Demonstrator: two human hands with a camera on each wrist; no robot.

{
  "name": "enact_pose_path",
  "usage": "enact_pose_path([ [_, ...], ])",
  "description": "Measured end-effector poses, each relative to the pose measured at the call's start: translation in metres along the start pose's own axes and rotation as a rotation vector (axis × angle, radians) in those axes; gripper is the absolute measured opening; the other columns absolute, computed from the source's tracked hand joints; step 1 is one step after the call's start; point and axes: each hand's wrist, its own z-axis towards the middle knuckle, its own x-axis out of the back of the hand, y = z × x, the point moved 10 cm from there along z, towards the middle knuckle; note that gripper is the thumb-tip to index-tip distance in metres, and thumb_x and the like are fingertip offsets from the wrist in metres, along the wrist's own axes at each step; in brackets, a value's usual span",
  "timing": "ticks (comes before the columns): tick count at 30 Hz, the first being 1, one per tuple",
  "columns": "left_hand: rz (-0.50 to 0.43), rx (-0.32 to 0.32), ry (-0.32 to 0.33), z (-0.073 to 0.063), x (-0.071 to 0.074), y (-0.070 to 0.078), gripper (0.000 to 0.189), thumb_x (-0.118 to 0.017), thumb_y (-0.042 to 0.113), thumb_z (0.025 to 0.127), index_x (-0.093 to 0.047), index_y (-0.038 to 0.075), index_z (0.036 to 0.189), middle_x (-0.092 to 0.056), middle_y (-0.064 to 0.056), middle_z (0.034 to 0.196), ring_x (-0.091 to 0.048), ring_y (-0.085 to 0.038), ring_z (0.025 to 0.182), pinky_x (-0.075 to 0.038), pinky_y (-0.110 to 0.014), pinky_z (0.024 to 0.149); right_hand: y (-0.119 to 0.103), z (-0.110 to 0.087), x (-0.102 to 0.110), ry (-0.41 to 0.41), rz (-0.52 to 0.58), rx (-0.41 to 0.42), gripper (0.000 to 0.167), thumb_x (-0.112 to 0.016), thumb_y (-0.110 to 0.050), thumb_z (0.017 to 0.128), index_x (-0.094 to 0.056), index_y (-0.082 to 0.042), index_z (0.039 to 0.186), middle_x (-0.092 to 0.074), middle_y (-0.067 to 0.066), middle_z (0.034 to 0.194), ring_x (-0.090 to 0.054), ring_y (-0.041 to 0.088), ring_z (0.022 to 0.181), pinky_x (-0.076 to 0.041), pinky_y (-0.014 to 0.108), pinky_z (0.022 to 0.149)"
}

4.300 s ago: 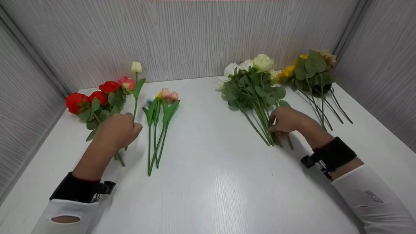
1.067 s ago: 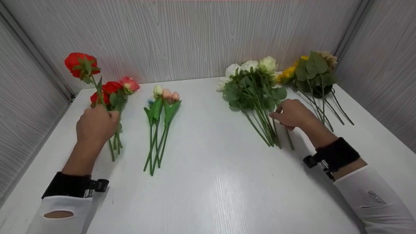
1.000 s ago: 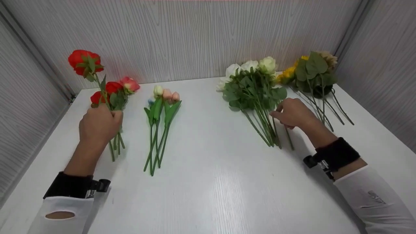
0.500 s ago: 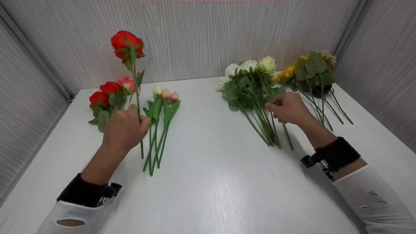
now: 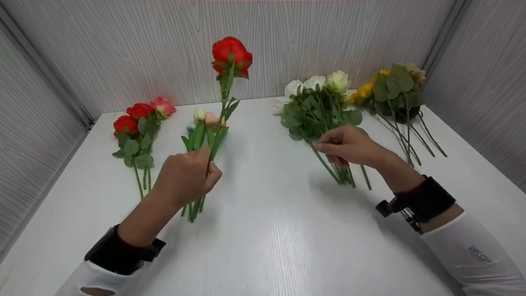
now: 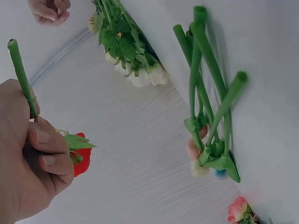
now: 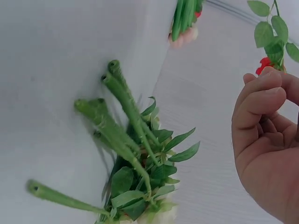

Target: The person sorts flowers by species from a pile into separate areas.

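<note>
My left hand [image 5: 185, 176] grips the green stem of a red flower [image 5: 231, 54] with a full, rounded bloom. The flower stands upright, raised above the table. In the head view this hand overlaps a small bunch of tulips [image 5: 199, 139], whose stems [image 6: 217, 88] lie on the table in the left wrist view. At the right, my right hand [image 5: 349, 148] hovers over the stems of a white flower bunch [image 5: 294, 88]. Its fingers are loosely curled, with nothing between them in the right wrist view. The white bunch's cut stem ends [image 7: 117, 84] show beside it.
Two red flowers [image 5: 139, 111] and a pink one [image 5: 162, 106] lie in a bunch at the left. At the back right are yellow flowers [image 5: 362, 93] with broad green leaves [image 5: 398, 80]. Pale wood-grain panels [image 5: 263, 45] wall the white table [image 5: 267, 246].
A white tulip held earlier by my left hand now lies with the tulips. The left hand has lifted a red flower from the left bunch and carried it rightward. My right hand has shifted left.
</note>
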Motion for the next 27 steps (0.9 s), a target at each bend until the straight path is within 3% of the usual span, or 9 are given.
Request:
enact_pose_path([
  [6,0.037,-0.141,0.004,-0.002,0.0,0.033,0.015,-0.061,0.009,0.083,-0.05,0.006,0.074,-0.037,0.0,0.049,-0.023,-0.008,0.045,-0.026,-0.022,0.038,-0.02,-0.004,-0.03,-0.093,0.021,0.017,0.022,-0.061,-0.021,0.1,-0.07,-0.002,0.107,-0.056,0.004,0.065,-0.046,0.01,0.049,-0.039,0.024,0.045],
  [10,0.023,-0.249,0.02,-0.005,0.003,0.054,0.017,-0.063,0.009,0.08,-0.047,0.007,0.073,-0.036,0.001,0.049,-0.02,-0.006,0.045,-0.022,-0.02,0.038,-0.036,-0.009,-0.049,-0.144,0.007,0.065,0.022,-0.061,-0.02,0.1,-0.069,-0.003,0.11,-0.058,0.006,0.068,-0.049,0.012,0.049,-0.044,0.025,0.045],
  [15,0.016,-0.36,0.032,-0.009,0.005,0.075,0.021,-0.065,0.011,0.079,-0.046,0.008,0.072,-0.037,0.001,0.049,-0.018,-0.005,0.045,-0.019,-0.019,0.039,-0.054,-0.015,-0.069,-0.198,0.091,0.124,0.03,-0.059,-0.019,0.101,-0.06,-0.001,0.124,-0.062,0.013,0.08,-0.055,0.016,0.052,-0.05,0.029,0.045],
  [21,-0.009,-0.43,0.013,-0.012,0.001,0.091,0.022,-0.065,0.01,0.078,-0.045,0.011,0.069,-0.035,0.002,0.048,-0.017,-0.004,0.045,-0.014,-0.019,0.041,-0.065,-0.019,-0.075,-0.205,0.222,0.207,0.037,-0.058,-0.019,0.102,-0.048,0.006,0.128,-0.069,0.013,0.091,-0.062,0.017,0.054,-0.054,0.035,0.046],
  [27,-0.024,-0.451,-0.014,-0.015,-0.004,0.1,0.021,-0.067,0.012,0.078,-0.047,0.011,0.07,-0.038,0.003,0.049,-0.023,-0.005,0.042,-0.019,-0.019,0.04,-0.071,-0.022,-0.076,-0.255,0.394,0.297,0.04,-0.059,-0.015,0.101,-0.046,0.013,0.127,-0.072,0.004,0.091,-0.062,0.015,0.057,-0.053,0.03,0.046],
])
